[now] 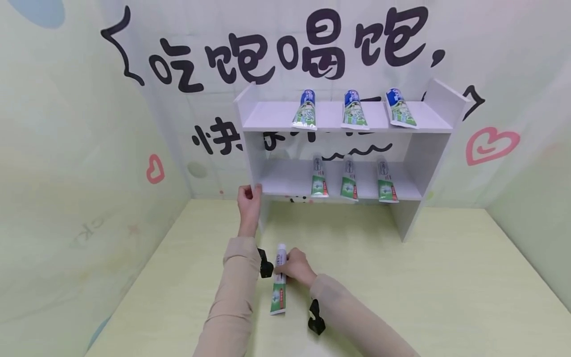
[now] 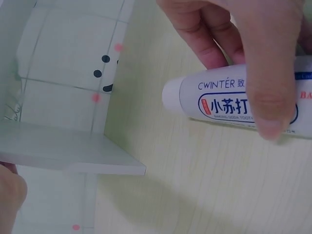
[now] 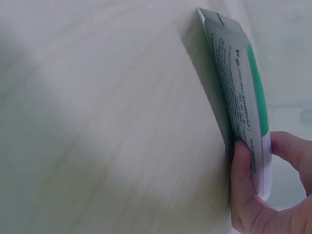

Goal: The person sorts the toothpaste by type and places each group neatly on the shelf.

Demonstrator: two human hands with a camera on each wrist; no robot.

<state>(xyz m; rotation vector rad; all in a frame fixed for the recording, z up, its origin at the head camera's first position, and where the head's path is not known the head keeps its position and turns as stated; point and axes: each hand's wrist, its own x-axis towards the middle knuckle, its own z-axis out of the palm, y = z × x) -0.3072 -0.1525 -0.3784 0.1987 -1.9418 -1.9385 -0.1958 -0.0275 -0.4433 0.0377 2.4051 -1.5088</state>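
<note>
A white and green toothpaste tube [image 1: 278, 293] lies low over the table in front of the shelf's left side, its white cap pointing toward the shelf. My right hand [image 1: 301, 267] pinches it near the middle between thumb and fingers. Seen from the right wrist, the tube [image 3: 238, 87] stands on edge against the tabletop, its printed back showing. My left hand [image 1: 248, 206] grips the left side panel of the white shelf [image 1: 285, 182] at middle-board height. In the left wrist view only part of this hand [image 2: 9, 197] shows, at the panel.
On the top board lie several blue-capped tubes, among them a left one [image 1: 305, 113]. Similar green and white tubes, such as the middle one [image 1: 349, 181], lie on the board below. A pale table [image 1: 357, 297] bears the shelf; printed walls [image 1: 111, 148] enclose it.
</note>
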